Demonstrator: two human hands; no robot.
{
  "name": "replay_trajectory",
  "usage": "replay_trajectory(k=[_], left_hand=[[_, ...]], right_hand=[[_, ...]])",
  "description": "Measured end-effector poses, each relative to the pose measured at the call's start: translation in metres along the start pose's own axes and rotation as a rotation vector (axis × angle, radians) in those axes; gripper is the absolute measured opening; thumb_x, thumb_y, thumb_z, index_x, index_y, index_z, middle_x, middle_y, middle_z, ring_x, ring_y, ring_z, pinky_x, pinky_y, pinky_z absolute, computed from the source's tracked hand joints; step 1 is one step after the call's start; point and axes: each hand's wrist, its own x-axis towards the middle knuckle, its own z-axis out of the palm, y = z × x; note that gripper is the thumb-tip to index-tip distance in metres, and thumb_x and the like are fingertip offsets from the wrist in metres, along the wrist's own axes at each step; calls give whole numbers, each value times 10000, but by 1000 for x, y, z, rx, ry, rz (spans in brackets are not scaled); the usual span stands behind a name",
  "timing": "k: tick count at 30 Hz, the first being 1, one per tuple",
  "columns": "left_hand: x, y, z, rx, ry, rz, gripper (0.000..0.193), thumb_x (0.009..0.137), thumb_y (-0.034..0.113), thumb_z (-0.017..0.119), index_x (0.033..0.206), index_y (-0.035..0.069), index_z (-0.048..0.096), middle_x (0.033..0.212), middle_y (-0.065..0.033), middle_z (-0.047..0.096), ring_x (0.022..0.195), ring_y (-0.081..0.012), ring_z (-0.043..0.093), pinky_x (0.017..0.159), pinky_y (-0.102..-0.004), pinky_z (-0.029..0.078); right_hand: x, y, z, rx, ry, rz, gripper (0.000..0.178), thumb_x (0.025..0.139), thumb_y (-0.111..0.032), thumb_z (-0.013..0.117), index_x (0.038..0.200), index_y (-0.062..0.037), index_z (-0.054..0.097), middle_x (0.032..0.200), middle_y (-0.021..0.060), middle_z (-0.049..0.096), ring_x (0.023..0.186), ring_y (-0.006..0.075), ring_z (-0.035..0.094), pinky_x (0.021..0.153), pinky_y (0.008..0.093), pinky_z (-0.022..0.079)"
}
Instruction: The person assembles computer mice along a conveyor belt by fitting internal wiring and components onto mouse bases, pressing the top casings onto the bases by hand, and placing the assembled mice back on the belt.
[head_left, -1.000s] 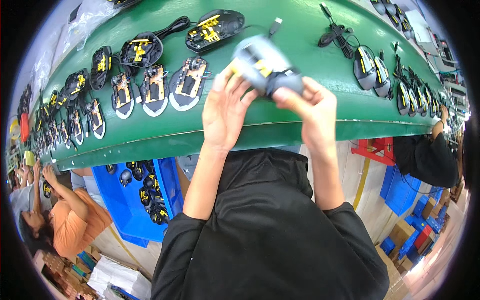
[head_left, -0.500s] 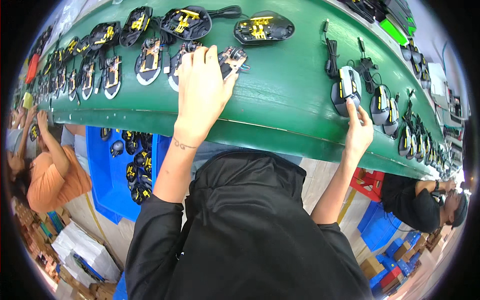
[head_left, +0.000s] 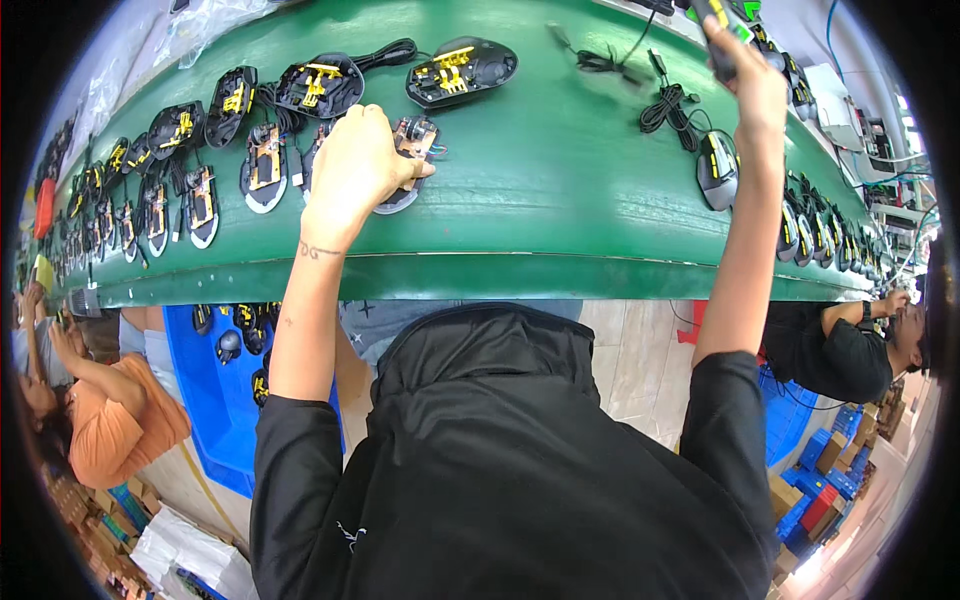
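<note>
Near the far right edge of the green bench, my right hand [head_left: 760,95] grips a dark computer mouse [head_left: 723,65] with yellow strips. Its blurred black cable [head_left: 600,62] trails to the left. My left hand [head_left: 358,175] is closed at the near middle of the bench, thumb pressed to an opened mouse base [head_left: 412,135] with a bare circuit board. The fingers are curled and partly hidden. Beside it, another mouse base is mostly covered by this hand. Just beyond lie black mouse top shells [head_left: 462,72] with yellow inner parts.
More mouse bases [head_left: 265,170] and shells line the left of the green bench [head_left: 540,215]. Finished-looking mice [head_left: 718,175] with bundled cables line the right. A blue crate [head_left: 215,420] of mouse parts stands below at left. Co-workers sit at both sides.
My right hand has lifted the nearest right-hand mouse and carried it toward the bench's far edge, its cable dragging along. My left hand's fingers have curled in over the bases. The view has shifted.
</note>
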Motion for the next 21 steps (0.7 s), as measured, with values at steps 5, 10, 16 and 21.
replay_trajectory(k=[5,10,16,21], left_hand=[[-11,-7,0,-6,71,-25,626,589,378,888,933,-12,538,935,-178,603,885,-340,612,789,-397,491],[-8,-3,-1,-352,-31,-108,651,625,403,865,1008,-38,578,845,-161,659,768,-280,652,703,-377,505],[-30,6,15,-1417,-191,-322,395,754,131,820,1063,-7,617,981,-81,667,814,-125,661,696,-238,509],[-48,26,28,-1999,-186,-331,314,880,30,660,1170,-30,556,1125,-182,642,949,-278,685,741,-371,606]], right_hand=[[-63,-36,24,-389,-66,61,752,729,-597,736,1094,57,669,969,188,700,918,224,639,867,333,470],[-165,11,57,-352,-29,136,702,762,-393,790,1306,-11,566,1097,240,674,998,340,656,923,397,488],[-179,8,78,-525,36,-287,578,786,-213,776,1307,-69,572,1260,189,611,1141,326,565,987,421,449],[-126,-43,141,-510,-107,-927,525,736,-72,736,1244,-125,618,1179,142,655,1102,344,595,955,427,477]])
